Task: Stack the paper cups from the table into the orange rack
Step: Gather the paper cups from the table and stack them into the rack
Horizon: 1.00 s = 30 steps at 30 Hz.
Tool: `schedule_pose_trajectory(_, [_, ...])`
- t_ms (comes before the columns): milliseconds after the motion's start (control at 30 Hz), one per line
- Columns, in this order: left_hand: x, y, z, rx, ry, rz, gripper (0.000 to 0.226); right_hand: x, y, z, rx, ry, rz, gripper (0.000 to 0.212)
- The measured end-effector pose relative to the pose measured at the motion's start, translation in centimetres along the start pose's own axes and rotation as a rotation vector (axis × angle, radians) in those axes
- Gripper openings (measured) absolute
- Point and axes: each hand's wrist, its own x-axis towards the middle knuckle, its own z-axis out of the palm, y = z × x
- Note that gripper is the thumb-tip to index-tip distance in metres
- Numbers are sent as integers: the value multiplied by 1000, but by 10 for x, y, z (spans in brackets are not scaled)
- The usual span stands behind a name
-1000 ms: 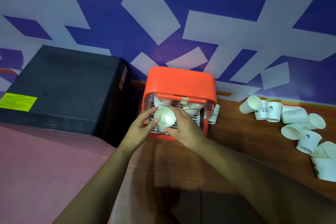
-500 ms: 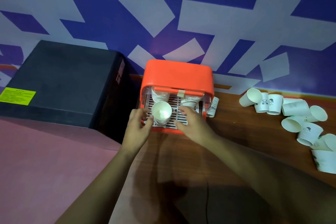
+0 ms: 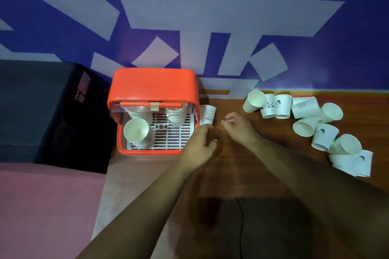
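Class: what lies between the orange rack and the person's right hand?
Head view: one standing paper cup marked HELLO beside the orange rack, the left hand near its base, then bare wooden table up to the right hand.

rack (image 3: 153,86): glossy orange plastic | cups (image 3: 325,136): matt white paper | table (image 3: 231,174): smooth brown wood

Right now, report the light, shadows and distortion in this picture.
Head view: dim, with a brighter glow on the wall behind the loose paper cups; a dark shadow lies on the wooden table between the forearms; the wide-angle lens stretches them near the bottom edge; the orange rack is sharp, the cup prints soft.
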Motion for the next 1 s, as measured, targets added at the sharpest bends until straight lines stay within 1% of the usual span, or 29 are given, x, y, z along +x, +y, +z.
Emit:
schedule_pose_trajectory(100, [32, 3, 25, 39, 62, -80, 48, 32, 11, 5, 123, -58, 59, 41])
schedule_pose_trajectory(233, [76, -4, 49, 58, 225, -233, 52, 64, 23, 17, 294, -136, 106, 53])
schedule_pose_trajectory(300, [91, -7, 58, 61, 256, -289, 55, 67, 22, 21, 416, -204, 142, 49])
schedule_pose_trajectory(367, [102, -10, 65, 55, 279, -338, 55, 70, 23, 25, 572, -288, 200, 39])
schedule_pose_trajectory(433, [107, -13, 71, 77, 299, -347, 55, 71, 27, 23, 663, -337, 252, 34])
schedule_pose_trajectory(500, [107, -20, 73, 71, 324, -347, 54, 68, 33, 18, 689, -345, 263, 33])
schedule_pose_trajectory(600, [113, -25, 79, -26, 347, -416, 49, 61, 53, -3, 660, -334, 242, 37])
schedule_pose_trajectory(667, [117, -20, 82, -68, 303, -451, 52, 56, 66, -17, 654, -325, 245, 35])
schedule_pose_trajectory(733, [119, -11, 88, -109, 263, -461, 47, 50, 76, -28, 661, -329, 240, 34])
schedule_pose_trajectory(833, [120, -4, 98, -238, 262, -474, 49, 44, 82, -43, 705, -325, 182, 30])
schedule_pose_trajectory(933, [124, -4, 109, -317, 315, -461, 44, 41, 81, -59, 741, -338, 146, 28])
schedule_pose_trajectory(967, [126, -4, 111, -382, 325, -488, 45, 41, 81, -64, 745, -345, 140, 28])
schedule_pose_trajectory(1000, [128, -3, 112, -496, 323, -528, 46, 41, 80, -70, 745, -348, 130, 27])
